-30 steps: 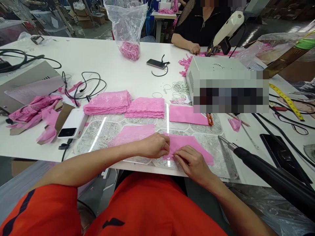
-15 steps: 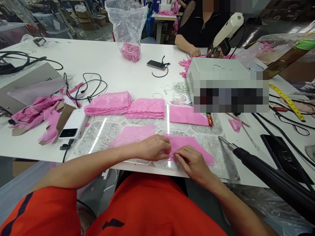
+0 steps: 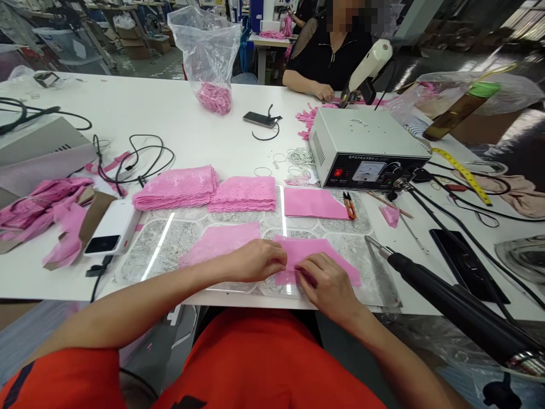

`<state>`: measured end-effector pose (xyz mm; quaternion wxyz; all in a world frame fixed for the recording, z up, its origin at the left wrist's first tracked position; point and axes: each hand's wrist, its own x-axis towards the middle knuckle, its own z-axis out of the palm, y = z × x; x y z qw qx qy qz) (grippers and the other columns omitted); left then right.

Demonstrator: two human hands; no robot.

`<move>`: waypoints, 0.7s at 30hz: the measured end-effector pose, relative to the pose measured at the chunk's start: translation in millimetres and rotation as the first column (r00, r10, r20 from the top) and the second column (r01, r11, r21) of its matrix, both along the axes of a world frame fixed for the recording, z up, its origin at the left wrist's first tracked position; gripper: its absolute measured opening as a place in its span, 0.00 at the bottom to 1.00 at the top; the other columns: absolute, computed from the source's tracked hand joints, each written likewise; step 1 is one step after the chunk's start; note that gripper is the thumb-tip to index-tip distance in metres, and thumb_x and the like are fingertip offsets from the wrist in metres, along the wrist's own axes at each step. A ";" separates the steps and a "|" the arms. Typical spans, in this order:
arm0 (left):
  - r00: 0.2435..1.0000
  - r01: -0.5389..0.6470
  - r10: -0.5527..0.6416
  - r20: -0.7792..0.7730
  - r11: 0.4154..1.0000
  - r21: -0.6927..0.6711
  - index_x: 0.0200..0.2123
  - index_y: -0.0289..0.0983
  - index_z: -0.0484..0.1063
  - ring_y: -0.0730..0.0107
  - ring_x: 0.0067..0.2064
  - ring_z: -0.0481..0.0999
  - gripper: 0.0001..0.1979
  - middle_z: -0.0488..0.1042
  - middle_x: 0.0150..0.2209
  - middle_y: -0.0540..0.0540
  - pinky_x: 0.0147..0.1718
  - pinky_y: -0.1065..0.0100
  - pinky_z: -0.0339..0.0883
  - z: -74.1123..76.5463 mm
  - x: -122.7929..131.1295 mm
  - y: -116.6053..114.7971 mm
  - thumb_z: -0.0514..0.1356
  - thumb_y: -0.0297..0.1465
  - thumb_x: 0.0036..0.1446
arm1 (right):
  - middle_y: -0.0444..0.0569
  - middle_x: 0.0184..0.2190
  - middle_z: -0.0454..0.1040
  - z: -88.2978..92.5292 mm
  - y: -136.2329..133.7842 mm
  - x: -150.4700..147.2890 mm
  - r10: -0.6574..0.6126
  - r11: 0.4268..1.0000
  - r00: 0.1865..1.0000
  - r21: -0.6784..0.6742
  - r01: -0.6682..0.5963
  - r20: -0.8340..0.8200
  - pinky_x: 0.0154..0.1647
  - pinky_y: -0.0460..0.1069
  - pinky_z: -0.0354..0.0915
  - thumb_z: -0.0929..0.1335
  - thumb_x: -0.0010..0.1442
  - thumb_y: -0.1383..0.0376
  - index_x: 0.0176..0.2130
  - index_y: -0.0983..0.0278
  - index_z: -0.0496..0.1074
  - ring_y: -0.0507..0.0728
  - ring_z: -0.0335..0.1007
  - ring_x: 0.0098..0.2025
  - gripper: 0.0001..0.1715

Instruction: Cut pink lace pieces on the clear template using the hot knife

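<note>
Head view shows a plain pink fabric panel [image 3: 298, 249] lying on a marbled mat [image 3: 381, 287] at the near edge of the white table [image 3: 153, 108], with both hands working over it. The left hand [image 3: 258, 259] has its fingers curled together at the panel's left end; whether they pinch cloth is hidden. The right hand [image 3: 326, 278] is bent with thumb and forefinger close together low on the panel, but what sits between them is too small to tell.

The likeliest trouble is slippage: the mat looks smooth and the cloth thin, so uneven pressure from the two hands could skew or pucker the panel. The left wrist and forearm lie across the lower part of a pink lace panel [image 3: 232, 238], so a careless pull could drag that piece out of place.

To the right, the metal tip of a black-handled tool [image 3: 438, 295] points toward the panel's tapered end, apart from it. A sideways sweep of the right hand could strike it, and since the red switch on the metered power unit [image 3: 370, 147] appears lit, the tip may be live. Orange-handled snips [image 3: 349, 205] beside the folded plain stack [image 3: 313, 203] could snag its edge if nudged.
</note>
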<state>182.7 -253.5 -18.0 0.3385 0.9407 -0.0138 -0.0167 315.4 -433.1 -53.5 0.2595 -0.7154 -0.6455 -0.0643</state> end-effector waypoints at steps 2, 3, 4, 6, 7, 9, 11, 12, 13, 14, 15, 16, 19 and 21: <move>1.000 0.007 -0.007 0.014 1.000 -0.005 0.32 0.35 0.73 0.72 0.35 0.74 0.07 0.76 0.33 0.48 0.37 0.73 0.64 -1.2 -1.3 0.6 0.56 0.23 0.60 | 0.49 0.32 0.75 -1.8 -8.2 10.3 -0.052 0.999 0.998 0.001 0.052 0.040 0.35 0.50 0.67 0.64 0.60 0.73 0.35 0.63 0.73 0.56 0.70 0.35 0.09; 1.000 0.011 -0.011 0.022 1.000 -0.009 0.32 0.35 0.73 0.72 0.35 0.74 0.07 0.76 0.33 0.48 0.37 0.73 0.64 -1.7 -1.9 1.0 0.55 0.23 0.60 | 0.49 0.33 0.75 -2.6 -13.5 16.6 -0.086 0.996 0.995 0.003 0.086 0.058 0.37 0.51 0.67 0.64 0.60 0.74 0.36 0.63 0.73 0.56 0.70 0.36 0.09; 0.999 0.014 -0.013 0.031 1.000 -0.013 0.31 0.35 0.73 0.72 0.35 0.73 0.08 0.76 0.32 0.48 0.37 0.73 0.64 -2.2 -2.6 1.4 0.55 0.23 0.60 | 0.49 0.33 0.75 -3.2 -19.0 23.1 -0.121 0.993 0.989 0.006 0.121 0.082 0.38 0.51 0.68 0.64 0.60 0.74 0.37 0.63 0.73 0.57 0.71 0.37 0.09; 0.999 0.018 -0.017 0.047 1.000 -0.023 0.30 0.35 0.72 0.71 0.34 0.73 0.08 0.75 0.32 0.48 0.36 0.73 0.64 -2.9 -3.7 2.1 0.55 0.23 0.59 | 0.49 0.33 0.75 -4.5 -28.9 34.9 -0.190 0.982 0.973 0.013 0.190 0.131 0.37 0.51 0.69 0.64 0.60 0.73 0.38 0.63 0.73 0.57 0.72 0.37 0.09; 0.998 0.020 -0.019 0.054 0.999 -0.026 0.30 0.35 0.72 0.71 0.34 0.73 0.08 0.75 0.31 0.48 0.35 0.73 0.63 -2.9 -4.1 2.3 0.54 0.23 0.59 | 0.49 0.33 0.74 -4.9 -32.5 39.6 -0.221 0.975 0.964 0.017 0.221 0.152 0.35 0.51 0.69 0.64 0.60 0.73 0.38 0.63 0.73 0.56 0.72 0.36 0.09; 0.998 0.024 -0.022 0.061 0.999 -0.034 0.30 0.35 0.72 0.71 0.34 0.72 0.08 0.75 0.31 0.47 0.35 0.73 0.63 -2.5 -4.5 2.4 0.54 0.23 0.59 | 0.48 0.33 0.75 -4.7 -35.5 45.7 -0.273 0.962 0.947 0.028 0.272 0.170 0.31 0.50 0.68 0.64 0.61 0.72 0.39 0.62 0.73 0.55 0.72 0.32 0.10; 0.999 0.008 -0.004 0.049 0.995 -0.098 0.29 0.35 0.72 0.70 0.34 0.72 0.08 0.75 0.31 0.47 0.36 0.72 0.63 -1.5 -4.2 2.0 0.55 0.22 0.57 | 0.48 0.34 0.76 -1.5 -31.8 47.8 -0.302 0.953 0.941 0.057 0.297 0.152 0.28 0.50 0.68 0.64 0.61 0.71 0.40 0.61 0.73 0.54 0.72 0.29 0.10; 0.999 -0.015 0.020 0.026 0.985 -0.172 0.28 0.34 0.72 0.70 0.34 0.72 0.08 0.75 0.31 0.47 0.37 0.71 0.63 -1.1 -3.8 1.6 0.56 0.22 0.56 | 0.48 0.35 0.76 1.6 -27.2 47.6 -0.301 0.953 0.945 0.079 0.293 0.131 0.29 0.50 0.69 0.64 0.62 0.71 0.41 0.61 0.73 0.54 0.73 0.30 0.11; 0.999 -0.047 0.048 -0.004 0.965 -0.259 0.27 0.34 0.72 0.69 0.34 0.73 0.07 0.76 0.31 0.47 0.37 0.70 0.63 -0.8 -3.3 1.5 0.56 0.22 0.55 | 0.48 0.36 0.77 5.7 -20.9 46.6 -0.285 0.956 0.953 0.105 0.274 0.106 0.31 0.50 0.71 0.64 0.62 0.71 0.41 0.61 0.73 0.54 0.74 0.31 0.11; 0.996 -0.088 0.079 -0.038 0.934 -0.346 0.27 0.35 0.73 0.69 0.35 0.73 0.07 0.76 0.30 0.47 0.39 0.70 0.64 -0.9 -2.7 1.8 0.57 0.23 0.55 | 0.48 0.37 0.77 10.8 -12.7 44.8 -0.252 0.962 0.964 0.133 0.240 0.085 0.33 0.51 0.72 0.63 0.62 0.72 0.41 0.61 0.73 0.54 0.75 0.33 0.11; 0.991 -0.134 0.114 -0.073 0.896 -0.424 0.28 0.35 0.73 0.69 0.35 0.74 0.07 0.77 0.31 0.47 0.39 0.69 0.65 -1.3 -2.2 2.8 0.57 0.24 0.56 | 0.49 0.37 0.78 16.6 -2.7 42.4 -0.205 0.968 0.976 0.160 0.192 0.069 0.36 0.51 0.73 0.63 0.62 0.72 0.41 0.60 0.73 0.55 0.76 0.36 0.12; 0.983 -0.182 0.151 -0.104 0.855 -0.485 0.29 0.35 0.74 0.69 0.36 0.75 0.07 0.78 0.32 0.47 0.40 0.69 0.66 -2.1 -2.1 4.7 0.57 0.26 0.57 | 0.49 0.38 0.78 22.7 8.8 39.1 -0.147 0.974 0.987 0.181 0.133 0.062 0.38 0.51 0.74 0.63 0.62 0.72 0.41 0.60 0.73 0.55 0.76 0.38 0.12; 0.948 -0.316 0.268 -0.171 0.735 -0.600 0.37 0.33 0.73 0.68 0.40 0.79 0.15 0.79 0.38 0.42 0.41 0.68 0.71 -4.5 -6.5 17.3 0.49 0.34 0.66 | 0.49 0.38 0.78 39.2 50.9 23.4 0.076 0.980 0.995 0.181 -0.087 0.065 0.41 0.51 0.74 0.63 0.62 0.72 0.41 0.60 0.75 0.55 0.76 0.40 0.13; 0.907 -0.409 0.348 -0.239 0.586 -0.700 0.40 0.31 0.72 0.66 0.41 0.80 0.24 0.79 0.38 0.38 0.40 0.66 0.73 -4.0 -15.7 29.8 0.43 0.42 0.69 | 0.50 0.38 0.78 46.4 81.3 6.8 0.234 0.960 0.969 0.137 -0.242 0.072 0.40 0.51 0.74 0.63 0.62 0.72 0.40 0.60 0.75 0.55 0.76 0.39 0.13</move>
